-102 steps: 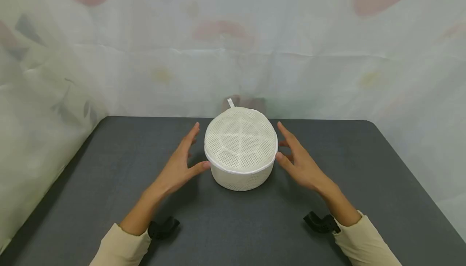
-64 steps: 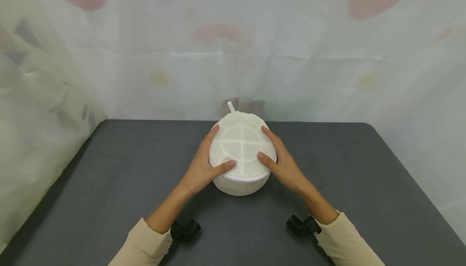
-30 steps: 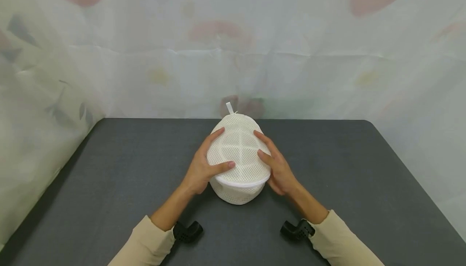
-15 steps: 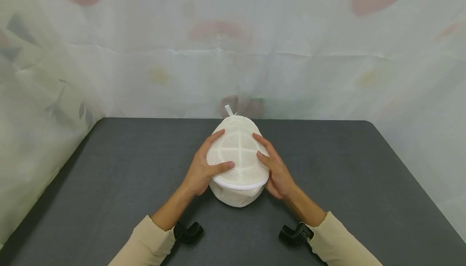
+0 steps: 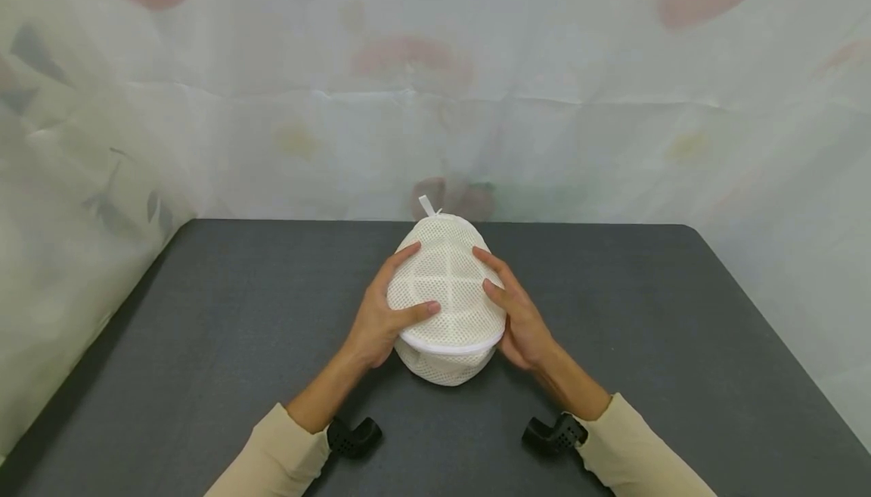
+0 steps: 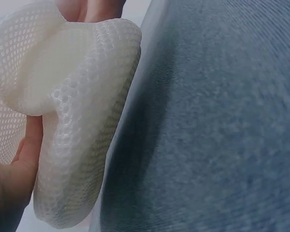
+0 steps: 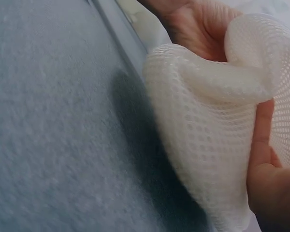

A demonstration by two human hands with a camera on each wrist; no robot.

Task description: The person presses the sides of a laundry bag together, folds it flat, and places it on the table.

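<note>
the white mesh laundry pouch point(image 5: 445, 296) stands near the middle of the dark grey table point(image 5: 680, 346), towards its far edge, with its round domed top facing up and towards the head camera. a white piped seam point(image 5: 445, 347) runs round the near side, and a small white hang loop point(image 5: 427, 205) sticks up at the far rim.

the left hand point(image 5: 381, 315) wraps the left flank: the thumb lies across the top panel and the fingers curl over the far left edge. the right hand point(image 5: 520, 315) mirrors it on the right flank. both hands are closed round the pouch, so it is clamped between them from opposite sides. this two-sided hold suits a soft body: the mesh has no stiff wall, so pressure from one side alone would only fold it.

the wrist views confirm that the material yields. in the left wrist view the mesh point(image 6: 82, 121) bulges and creases beside the thumb point(image 6: 17, 169); in the right wrist view the mesh point(image 7: 208, 130) folds inward under the fingers point(image 7: 261, 130). the underside stays close to the table; whether it touches cannot be told.

a pale patterned curtain point(image 5: 435, 88) hangs behind and to the left. cream sleeves point(image 5: 272, 459) cover both forearms.
</note>
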